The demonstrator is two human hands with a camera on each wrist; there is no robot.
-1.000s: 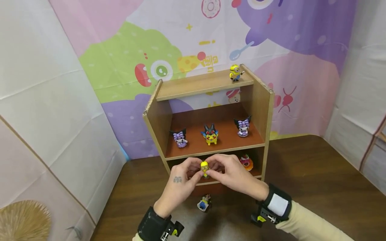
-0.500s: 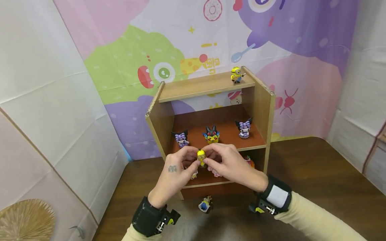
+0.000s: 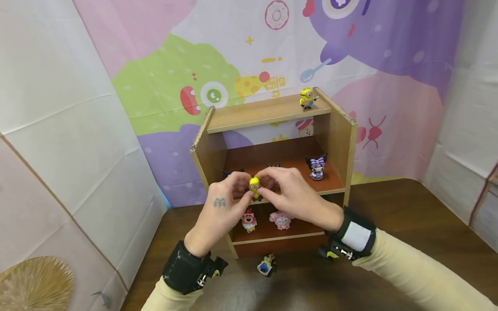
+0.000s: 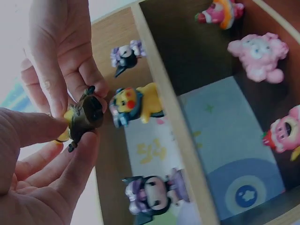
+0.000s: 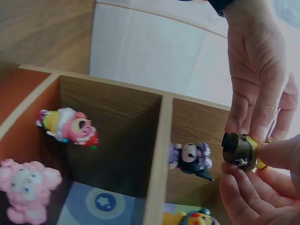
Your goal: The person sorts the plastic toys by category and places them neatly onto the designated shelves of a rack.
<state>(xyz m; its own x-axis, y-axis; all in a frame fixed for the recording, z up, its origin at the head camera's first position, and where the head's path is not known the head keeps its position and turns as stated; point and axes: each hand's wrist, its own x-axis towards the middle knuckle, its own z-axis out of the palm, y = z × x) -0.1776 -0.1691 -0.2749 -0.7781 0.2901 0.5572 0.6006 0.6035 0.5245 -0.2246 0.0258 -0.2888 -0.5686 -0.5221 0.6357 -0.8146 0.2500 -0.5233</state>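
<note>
Both hands pinch one small yellow Minion figurine (image 3: 254, 185) between thumbs and fingers, in front of the shelf unit (image 3: 268, 113). My left hand (image 3: 221, 209) grips its left side and my right hand (image 3: 295, 192) its right. The face with goggles points toward the head camera. From the left wrist view, the dark brown underside of the figurine (image 4: 89, 112) shows between the fingertips. The hands partly cover a black-and-purple figurine with a bow and a yellow one with dark horns (image 4: 136, 101) on the middle shelf.
Another Minion (image 3: 307, 99) stands on the top board's right end. A purple-bowed figurine (image 3: 317, 167) occupies the middle shelf's right. Below are a pink bear (image 3: 249, 220) and a pink fluffy figurine (image 3: 282, 219). One more figurine (image 3: 266, 264) lies on the brown table (image 3: 408, 224).
Both hands have risen with the Minion figurine, from before the lower shelf to the middle shelf's edge. The lower-shelf figurines have come into sight; the middle-shelf ones are now partly covered.
</note>
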